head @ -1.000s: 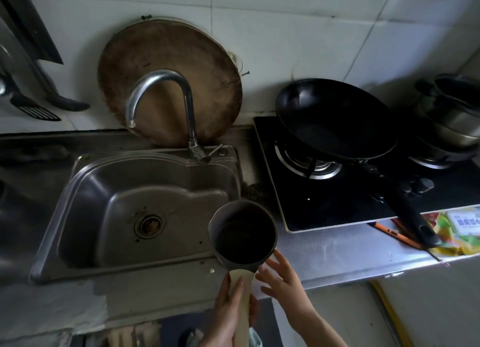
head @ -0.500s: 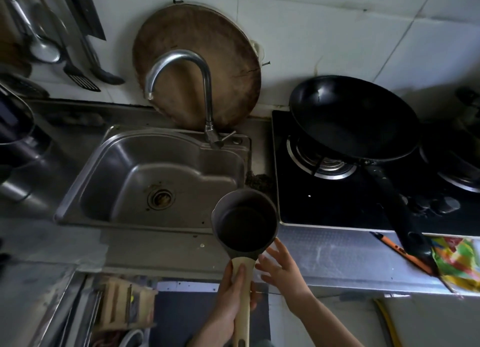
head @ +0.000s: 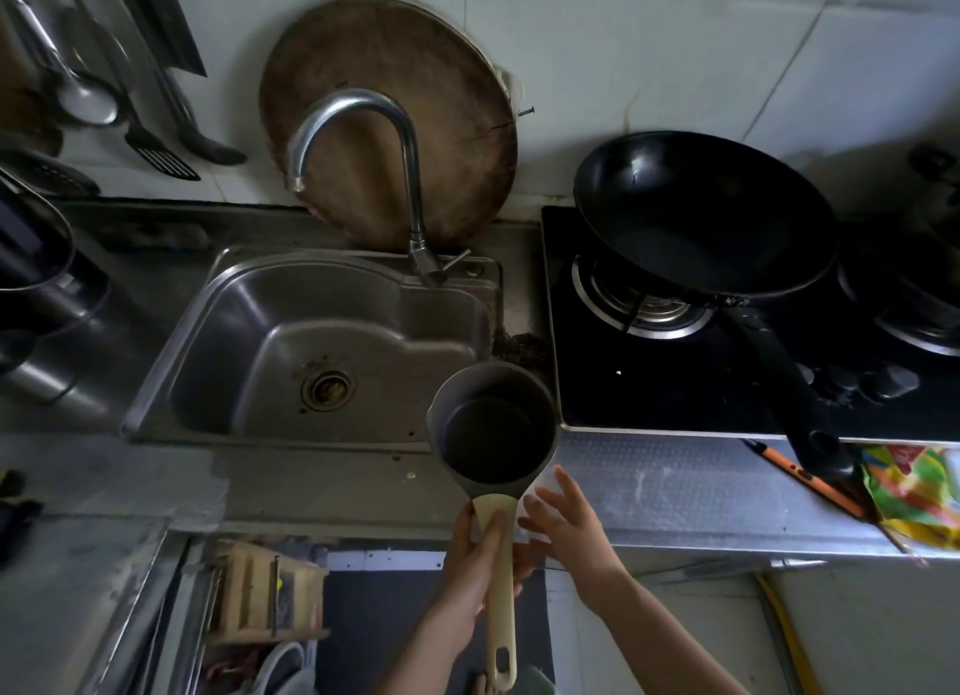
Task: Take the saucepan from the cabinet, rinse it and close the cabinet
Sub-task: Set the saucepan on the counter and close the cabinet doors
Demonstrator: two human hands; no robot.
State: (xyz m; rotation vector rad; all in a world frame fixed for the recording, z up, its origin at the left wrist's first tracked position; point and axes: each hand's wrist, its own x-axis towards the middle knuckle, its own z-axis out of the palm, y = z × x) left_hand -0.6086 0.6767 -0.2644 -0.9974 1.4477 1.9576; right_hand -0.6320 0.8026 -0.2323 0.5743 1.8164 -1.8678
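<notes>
A small grey saucepan (head: 492, 424) with a cream handle hangs over the counter's front edge, just right of the steel sink (head: 332, 351). My left hand (head: 475, 564) grips the cream handle close to the pot. To the right of the handle my right hand (head: 563, 517) is spread open, fingers apart, holding nothing. The curved faucet (head: 358, 138) arches over the back of the sink, and no water runs from it. Below the counter the cabinet (head: 249, 601) stands open, showing a wooden rack and dishes.
A black frying pan (head: 701, 216) sits on the gas hob (head: 675, 377), its handle reaching toward the counter edge. A round wooden board (head: 415, 96) leans on the wall. Utensils (head: 104, 91) hang at upper left, a steel pot (head: 31, 273) at left, a colourful packet (head: 919, 491) at right.
The view has shifted left and down, so the open cabinet now shows below. The saucepan stays in my left hand near the sink's right front corner; my right hand remains open beside it.
</notes>
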